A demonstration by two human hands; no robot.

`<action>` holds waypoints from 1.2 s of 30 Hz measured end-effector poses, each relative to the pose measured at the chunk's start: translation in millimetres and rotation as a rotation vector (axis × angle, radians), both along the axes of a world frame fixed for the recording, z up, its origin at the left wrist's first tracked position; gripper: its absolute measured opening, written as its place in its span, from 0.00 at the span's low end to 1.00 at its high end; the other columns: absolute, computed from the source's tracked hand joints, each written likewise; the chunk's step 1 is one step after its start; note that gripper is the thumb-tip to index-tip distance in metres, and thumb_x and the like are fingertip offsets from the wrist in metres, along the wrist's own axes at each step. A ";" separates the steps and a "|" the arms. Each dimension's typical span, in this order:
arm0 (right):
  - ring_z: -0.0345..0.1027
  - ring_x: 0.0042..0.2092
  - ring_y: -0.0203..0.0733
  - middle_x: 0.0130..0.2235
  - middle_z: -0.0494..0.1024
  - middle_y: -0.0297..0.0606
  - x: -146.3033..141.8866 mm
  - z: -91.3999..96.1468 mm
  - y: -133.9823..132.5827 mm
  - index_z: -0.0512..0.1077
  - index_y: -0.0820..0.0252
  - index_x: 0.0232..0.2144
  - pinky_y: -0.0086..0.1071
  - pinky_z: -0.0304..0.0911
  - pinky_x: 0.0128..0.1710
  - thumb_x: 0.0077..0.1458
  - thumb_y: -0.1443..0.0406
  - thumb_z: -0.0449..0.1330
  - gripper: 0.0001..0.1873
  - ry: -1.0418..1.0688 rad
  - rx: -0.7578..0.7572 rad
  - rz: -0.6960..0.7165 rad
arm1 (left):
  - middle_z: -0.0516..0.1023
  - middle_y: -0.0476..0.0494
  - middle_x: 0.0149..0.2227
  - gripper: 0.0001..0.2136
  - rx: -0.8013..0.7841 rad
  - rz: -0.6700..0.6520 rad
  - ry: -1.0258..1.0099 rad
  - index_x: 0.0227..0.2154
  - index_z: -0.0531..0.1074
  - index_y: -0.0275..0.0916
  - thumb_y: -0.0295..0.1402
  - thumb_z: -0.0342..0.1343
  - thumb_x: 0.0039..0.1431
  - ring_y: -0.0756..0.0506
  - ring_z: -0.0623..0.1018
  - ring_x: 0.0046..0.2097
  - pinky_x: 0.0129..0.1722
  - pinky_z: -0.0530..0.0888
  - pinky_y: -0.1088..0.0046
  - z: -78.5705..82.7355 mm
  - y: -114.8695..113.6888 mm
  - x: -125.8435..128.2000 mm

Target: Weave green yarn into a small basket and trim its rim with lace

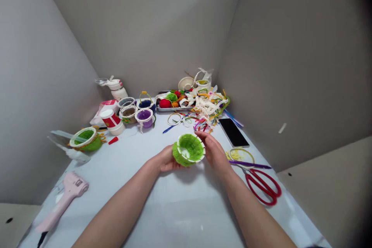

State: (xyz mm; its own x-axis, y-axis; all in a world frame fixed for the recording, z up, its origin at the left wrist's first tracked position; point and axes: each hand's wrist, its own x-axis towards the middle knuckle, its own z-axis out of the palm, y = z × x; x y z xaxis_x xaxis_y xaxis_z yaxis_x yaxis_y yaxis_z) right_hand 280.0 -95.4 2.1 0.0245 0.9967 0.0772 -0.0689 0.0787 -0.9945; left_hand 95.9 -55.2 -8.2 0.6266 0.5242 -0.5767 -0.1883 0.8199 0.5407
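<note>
A small green yarn-covered cup (pixel 181 158) with a white rim is held above the middle of the table, tilted so its green inside faces me. My left hand (pixel 167 159) is closed around its left side and underside. On the right, my right hand (pixel 213 149) touches the rim with its fingertips, thumb and fingers partly hidden behind the cup. Some white shows at the bottom inside the cup.
Red-handled scissors (pixel 263 186), a purple pen (pixel 250 164) and a phone (pixel 234 132) lie at right. A pink glue gun (pixel 65 197) is at left. Several small yarn baskets (pixel 144 118), a tray of yarn balls (pixel 171 109) and a heap of scraps (pixel 207 104) stand behind.
</note>
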 end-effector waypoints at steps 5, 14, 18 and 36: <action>0.71 0.34 0.40 0.36 0.78 0.35 -2.4 2.6 -2.0 0.74 0.56 0.43 0.30 0.65 0.31 0.49 0.54 0.65 0.20 0.082 -0.212 0.026 | 0.79 0.41 0.28 0.16 0.089 -0.017 0.125 0.36 0.74 0.33 0.43 0.57 0.56 0.46 0.79 0.28 0.27 0.77 0.73 -0.3 -3.4 -1.8; 0.58 0.18 0.29 0.26 0.72 0.29 -10.0 3.3 2.4 0.72 0.60 0.38 0.26 0.54 0.18 0.44 0.54 0.66 0.21 0.056 -0.264 -0.132 | 0.74 0.45 0.28 0.21 0.722 0.544 0.512 0.34 0.73 0.32 0.50 0.51 0.59 0.54 0.68 0.20 0.17 0.62 0.80 -12.0 22.3 -16.2; 0.67 0.27 0.35 0.31 0.74 0.34 -10.3 -4.1 7.4 0.71 0.59 0.39 0.28 0.64 0.25 0.46 0.49 0.65 0.24 0.200 -0.269 -0.132 | 0.77 0.40 0.40 0.21 0.830 0.541 0.405 0.40 0.74 0.35 0.49 0.50 0.60 0.47 0.76 0.38 0.34 0.72 0.75 -17.3 21.8 -15.7; 0.65 0.27 0.36 0.27 0.72 0.31 -10.3 -35.4 21.9 0.71 0.57 0.35 0.29 0.60 0.26 0.51 0.45 0.61 0.22 0.111 -0.048 -0.204 | 0.60 0.32 0.61 0.56 1.320 0.289 0.463 0.67 0.42 0.43 0.39 0.72 0.40 0.34 0.65 0.62 0.61 0.61 0.55 -13.8 4.1 1.7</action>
State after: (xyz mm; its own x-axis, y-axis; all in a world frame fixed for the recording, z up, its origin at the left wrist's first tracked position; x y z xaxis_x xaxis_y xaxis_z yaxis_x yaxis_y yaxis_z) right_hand 269.6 -73.5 -33.2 0.2316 0.9727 0.0152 -0.1656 0.0549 -0.9847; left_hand 97.7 -51.1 -22.1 0.3004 0.9034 0.3059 0.1421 -0.3596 0.9222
